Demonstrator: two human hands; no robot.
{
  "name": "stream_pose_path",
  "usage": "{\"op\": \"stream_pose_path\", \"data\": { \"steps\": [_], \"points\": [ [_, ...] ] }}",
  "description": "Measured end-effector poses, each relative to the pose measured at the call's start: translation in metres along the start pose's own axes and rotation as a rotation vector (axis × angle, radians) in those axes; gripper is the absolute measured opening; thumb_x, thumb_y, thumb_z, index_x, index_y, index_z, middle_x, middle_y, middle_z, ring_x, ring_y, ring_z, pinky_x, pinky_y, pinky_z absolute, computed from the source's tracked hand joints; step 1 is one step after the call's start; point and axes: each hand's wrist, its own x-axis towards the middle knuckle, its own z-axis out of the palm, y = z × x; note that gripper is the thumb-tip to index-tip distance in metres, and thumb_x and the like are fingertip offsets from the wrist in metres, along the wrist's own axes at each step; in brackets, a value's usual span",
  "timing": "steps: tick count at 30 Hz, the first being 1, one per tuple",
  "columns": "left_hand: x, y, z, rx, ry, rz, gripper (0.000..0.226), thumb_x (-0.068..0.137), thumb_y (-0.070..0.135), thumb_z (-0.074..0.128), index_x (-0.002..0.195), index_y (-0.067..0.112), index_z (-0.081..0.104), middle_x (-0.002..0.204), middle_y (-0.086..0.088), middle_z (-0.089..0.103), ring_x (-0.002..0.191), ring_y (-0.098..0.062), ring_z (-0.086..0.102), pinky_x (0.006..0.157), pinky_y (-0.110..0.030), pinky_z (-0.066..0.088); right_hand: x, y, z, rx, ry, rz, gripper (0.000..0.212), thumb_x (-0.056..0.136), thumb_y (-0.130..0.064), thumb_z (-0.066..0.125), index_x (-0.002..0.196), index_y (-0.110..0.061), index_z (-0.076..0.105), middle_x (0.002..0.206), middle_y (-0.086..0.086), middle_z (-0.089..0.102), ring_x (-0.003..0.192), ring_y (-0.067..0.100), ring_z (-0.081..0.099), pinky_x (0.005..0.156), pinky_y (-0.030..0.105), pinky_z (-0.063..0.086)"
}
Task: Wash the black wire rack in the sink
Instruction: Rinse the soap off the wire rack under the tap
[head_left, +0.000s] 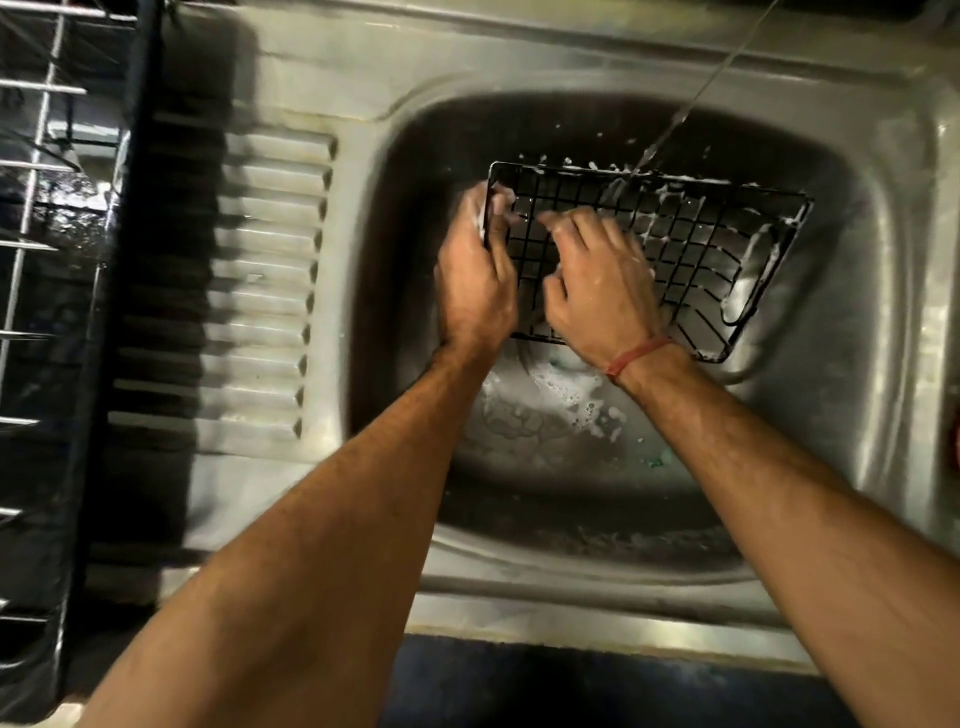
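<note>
Your left hand (475, 280) has its grip clamped on the sudsy black square-grid wire rack (691, 244) at its nine o'clock edge, inside the dull stainless steel sink (883, 291); your right hand (597, 283) lies flat on the mesh, grip apart.

The black wire rack (675, 249) spanned the far half of the sink (883, 291) basin, with both hands on its left end, blocking that side. The near basin floor, under foam (561, 400), lay open between the forearms. A thin water stream (691, 93) crossed the rack's far edge; the ribbed drainboard (270, 291) at left was unobstructed.
</note>
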Motion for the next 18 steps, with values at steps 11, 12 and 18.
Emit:
{"op": "stream_pose_path", "data": {
  "steps": [11, 12, 18],
  "points": [
    [-0.003, 0.003, 0.001, 0.082, 0.000, 0.047, 0.031, 0.112, 0.021, 0.046, 0.130, 0.014, 0.070, 0.125, -0.007, 0.061, 0.109, -0.008, 0.062, 0.100, -0.013, 0.047, -0.030, 0.021, 0.006, 0.066, 0.131, 0.210, 0.049, 0.094, -0.026, 0.056, 0.142, -0.018, 0.052, 0.145, 0.008, 0.044, 0.134, 0.023, 0.042, 0.108, 0.039, 0.050],
    [-0.004, 0.003, 0.001, 0.085, 0.018, 0.028, 0.032, 0.112, 0.022, 0.046, 0.130, 0.015, 0.070, 0.126, -0.006, 0.060, 0.109, -0.007, 0.061, 0.101, -0.011, 0.046, -0.027, 0.025, 0.005, 0.074, 0.170, 0.267, 0.049, 0.093, -0.027, 0.056, 0.141, -0.021, 0.052, 0.144, 0.007, 0.044, 0.133, 0.023, 0.042, 0.110, 0.039, 0.048],
    [-0.016, 0.005, -0.007, 0.113, 0.172, -0.045, 0.042, 0.111, 0.032, 0.040, 0.130, 0.010, 0.071, 0.123, -0.012, 0.062, 0.107, -0.011, 0.059, 0.096, 0.001, 0.032, -0.009, 0.008, 0.008, 0.048, 0.059, 0.329, 0.074, 0.097, -0.041, 0.054, 0.161, -0.012, 0.028, 0.164, 0.015, 0.027, 0.150, 0.034, 0.028, 0.116, 0.043, 0.045]
  ]
}}
